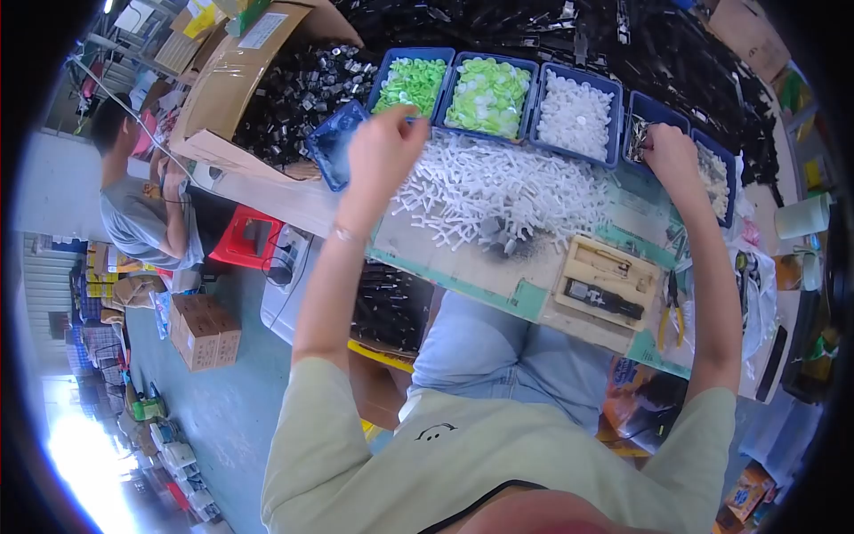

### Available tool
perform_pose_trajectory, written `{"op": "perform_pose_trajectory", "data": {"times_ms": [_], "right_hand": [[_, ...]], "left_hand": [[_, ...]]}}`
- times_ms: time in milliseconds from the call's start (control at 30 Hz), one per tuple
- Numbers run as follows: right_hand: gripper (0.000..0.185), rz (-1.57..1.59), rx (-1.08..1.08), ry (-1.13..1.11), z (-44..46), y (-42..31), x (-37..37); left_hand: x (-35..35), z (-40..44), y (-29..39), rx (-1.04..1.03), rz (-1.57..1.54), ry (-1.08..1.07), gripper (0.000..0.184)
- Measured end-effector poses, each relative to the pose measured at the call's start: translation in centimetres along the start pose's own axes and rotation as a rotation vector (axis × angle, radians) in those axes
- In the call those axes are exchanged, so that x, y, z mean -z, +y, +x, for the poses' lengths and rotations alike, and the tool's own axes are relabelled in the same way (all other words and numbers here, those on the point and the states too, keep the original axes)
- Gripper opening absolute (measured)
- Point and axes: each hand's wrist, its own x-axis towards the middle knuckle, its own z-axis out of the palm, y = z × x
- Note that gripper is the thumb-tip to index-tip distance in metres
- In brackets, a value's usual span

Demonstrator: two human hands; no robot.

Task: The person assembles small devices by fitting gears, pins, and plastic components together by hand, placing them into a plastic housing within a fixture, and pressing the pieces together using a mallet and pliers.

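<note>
small, silvery pieces point(638, 138) lie by the right grip point(672, 156); left grip point(382, 151) hovers (can't tell if either's closed)

Pale green tee point(534, 432), smiley print point(436, 433), dark collar trim point(509, 483), light blue jeans point(476, 343), plus a thin wristband point(345, 233) behind the left hand point(382, 151).

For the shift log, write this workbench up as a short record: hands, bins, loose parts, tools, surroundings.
Left hand: at the near edge of the leftmost green-piece bin; anything held is unclear
Right hand: fingers in the bin of small metal parts; grip hidden
Green pieces: in two neighbouring blue bins
White discs: in the next blue bin to the right
Loose parts: pile of white branched pieces, in front of the bins
Tools: yellow-handled pliers, beside a wooden fixture
Surroundings: another person at left
</note>
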Motion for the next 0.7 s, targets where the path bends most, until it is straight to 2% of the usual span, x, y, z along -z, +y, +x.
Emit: {"op": "perform_pose_trajectory", "data": {"times_ms": [67,167,233,267,333,433,500,533,600,633,700], "right_hand": [[0.011,0.012,-0.025,0.0,0.1,0.4,-0.4],[0.011,0.048,-0.045,0.014,-0.1,0.7,-0.9],[0.011,0.214,-0.016,0.159,-0.1,1.2,-1.2],[0.011,0.204,-0.023,0.157,-0.3,1.3,-1.0],[0.011,0.428,-0.024,0.213,-1.0,1.0,-0.1],[0.013,0.595,-0.129,0.211,-2.3,0.4,1.3],[0.013,0.785,-0.093,0.239,-3.3,0.3,1.2],[0.013,0.914,-0.106,0.22,-3.8,-0.7,1.8],[0.014,1.256,-0.043,0.205,-5.4,-3.4,2.8],[0.015,1.412,0.024,0.231,-6.3,-5.4,3.5],[0.015,1.482,0.1,0.312,-8.3,-8.7,4.7]], "left_hand": [[-0.8,3.6,-2.8,0.001,0.174,0.047,0.02],[-3.3,7.9,-5.7,0.0,0.357,0.01,0.021],[-4.8,9.8,-6.2,0.028,0.456,-0.054,0.023],[-5.4,10.6,-6.5,0.07,0.458,-0.092,0.023],[-5.8,11.5,-6.3,0.124,0.446,-0.154,0.023],[-5.4,11.2,-5.9,0.047,0.476,-0.081,0.02],[-4.6,9.7,-4.6,-0.001,0.405,-0.028,0.019],[-4.5,8.8,-4.1,-0.098,0.307,0.07,0.018],[-4.1,6.4,-1.5,-0.167,0.024,0.111,0.017],[-4.4,4.9,0.1,-0.074,-0.282,0.016,0.018],[-3.7,1.1,4.2,0.157,-0.714,-0.24,0.019]]}}
